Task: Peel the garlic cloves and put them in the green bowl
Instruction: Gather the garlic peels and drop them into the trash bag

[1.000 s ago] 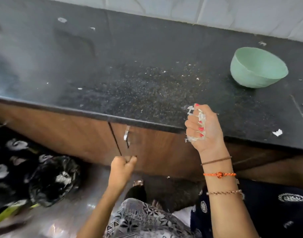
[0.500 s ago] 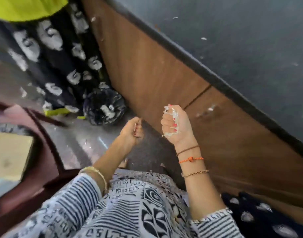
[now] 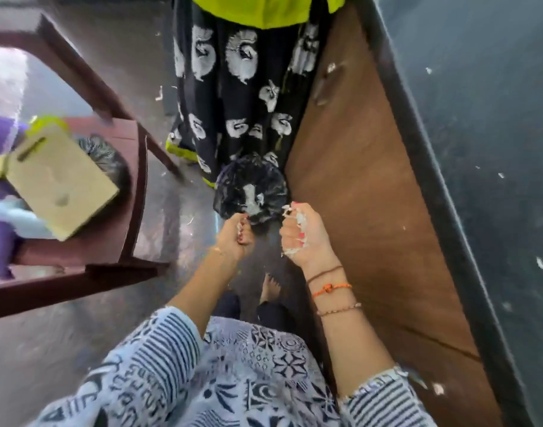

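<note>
Cleanup step: both fists, left hand (image 3: pixel 235 238) and right hand (image 3: pixel 304 238), clutch garlic skins (image 3: pixel 299 217) near centre-frame black-lined bin (image 3: pixel 250 192); next, release over it.

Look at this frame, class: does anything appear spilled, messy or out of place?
Yes. White garlic skin scraps lie scattered over the dark counter, and more flecks dot the floor. Both hands carry skins: the right hand grips a fistful, the left hand a smaller pinch, above the black bag.
</note>
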Motion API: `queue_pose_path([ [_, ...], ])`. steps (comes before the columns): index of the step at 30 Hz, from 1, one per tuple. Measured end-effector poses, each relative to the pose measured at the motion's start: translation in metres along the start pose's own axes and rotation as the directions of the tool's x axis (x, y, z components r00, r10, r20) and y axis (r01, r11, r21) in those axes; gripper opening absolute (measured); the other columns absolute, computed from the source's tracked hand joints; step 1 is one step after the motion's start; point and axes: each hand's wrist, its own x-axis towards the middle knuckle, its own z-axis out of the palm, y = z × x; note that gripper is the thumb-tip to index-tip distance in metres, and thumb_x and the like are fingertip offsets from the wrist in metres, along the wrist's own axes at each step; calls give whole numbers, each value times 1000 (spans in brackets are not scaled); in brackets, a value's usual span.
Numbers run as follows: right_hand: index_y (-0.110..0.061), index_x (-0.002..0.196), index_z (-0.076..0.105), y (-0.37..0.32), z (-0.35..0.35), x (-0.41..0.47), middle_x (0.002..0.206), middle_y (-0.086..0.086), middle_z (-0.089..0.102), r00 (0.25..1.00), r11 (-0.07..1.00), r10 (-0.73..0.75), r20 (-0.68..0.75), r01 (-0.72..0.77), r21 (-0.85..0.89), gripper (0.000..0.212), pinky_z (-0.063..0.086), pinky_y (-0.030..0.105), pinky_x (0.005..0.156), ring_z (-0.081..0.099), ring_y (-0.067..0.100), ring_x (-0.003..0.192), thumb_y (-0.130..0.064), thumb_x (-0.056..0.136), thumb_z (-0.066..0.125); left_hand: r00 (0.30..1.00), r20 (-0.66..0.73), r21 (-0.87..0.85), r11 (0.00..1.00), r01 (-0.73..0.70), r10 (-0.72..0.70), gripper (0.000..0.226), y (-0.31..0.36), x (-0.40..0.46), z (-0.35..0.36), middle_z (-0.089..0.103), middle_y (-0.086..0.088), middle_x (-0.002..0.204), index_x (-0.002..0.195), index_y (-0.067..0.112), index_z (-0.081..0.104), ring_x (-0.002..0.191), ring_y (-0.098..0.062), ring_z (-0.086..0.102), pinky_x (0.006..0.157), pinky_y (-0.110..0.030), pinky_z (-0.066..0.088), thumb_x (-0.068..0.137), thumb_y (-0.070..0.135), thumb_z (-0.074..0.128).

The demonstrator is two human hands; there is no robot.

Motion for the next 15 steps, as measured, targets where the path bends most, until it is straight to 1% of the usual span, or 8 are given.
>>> queue_pose_path([
  [2, -20, 44, 30, -17, 2, 33, 28, -8, 20, 999, 999, 8, -48, -10, -44, 55, 13, 13, 20, 18, 3, 19, -23, 99, 31, 1000, -9, -31, 999, -22, 22, 73, 5, 18, 13, 24, 7, 24, 28, 14, 34, 15, -10, 22, 32, -18, 37, 100, 22, 29],
  [4, -20, 57, 22, -27, 9, 66, 29, -8, 20, 995, 996, 11, -98, -20, -87, 43, 13, 13, 21, 18, 3, 20, -22, 99, 33, 996, -67, -52, 997, -58, 55, 71, 15, 40, 20, 24, 7, 24, 29, 15, 33, 14, -9, 21, 30, -18, 35, 99, 22, 30],
  [5, -20, 59, 20, -29, 12, 82, 29, -9, 20, 994, 992, 14, -110, -27, -122, 42, 13, 13, 22, 17, 3, 20, -22, 98, 34, 991, -113, -25, 997, -78, 74, 67, 22, 51, 22, 24, 7, 24, 32, 15, 34, 14, -8, 20, 27, -19, 32, 99, 21, 30],
  [7, -20, 58, 20, -35, 16, 120, 28, -9, 21, 992, 975, -13, -129, -16, -221, 43, 14, 14, 22, 18, 3, 20, -22, 98, 37, 969, -207, 106, 988, -112, 132, 51, 37, 79, 24, 26, 8, 25, 49, 16, 33, 15, -6, 20, 21, -19, 24, 100, 20, 31],
  [9, -18, 57, 25, -36, 18, 167, 27, -10, 26, 988, 956, -54, -145, 9, -292, 44, 17, 14, 22, 23, 3, 19, -23, 97, 39, 933, -278, 257, 954, -156, 227, 40, 53, 115, 19, 31, 8, 24, 60, 17, 32, 16, -4, 26, 21, -12, 17, 99, 20, 37],
  [11, -17, 58, 32, -31, 6, 223, 28, -9, 33, 981, 953, -71, -181, 13, -303, 41, 21, 13, 23, 30, 2, 19, -23, 97, 42, 887, -322, 380, 903, -199, 330, 38, 71, 157, 7, 35, 8, 25, 61, 13, 38, 18, -2, 30, 23, -11, 21, 97, 17, 45],
  [13, -18, 63, 39, -23, -11, 285, 37, -7, 42, 969, 928, -111, -222, 20, -373, 35, 28, 16, 29, 37, 1, 26, -26, 96, 46, 856, -326, 405, 878, -256, 400, 40, 87, 197, -11, 35, 6, 25, 58, 10, 39, 17, -4, 29, 26, -8, 19, 96, 15, 49],
  [15, -18, 68, 45, -16, -29, 340, 49, -7, 50, 967, 858, -127, -223, -6, -513, 31, 37, 18, 37, 46, 3, 37, -29, 97, 44, 837, -329, 434, 857, -277, 437, 42, 97, 233, -28, 35, 5, 25, 57, 9, 38, 18, -6, 28, 28, -7, 19, 96, 18, 50],
])
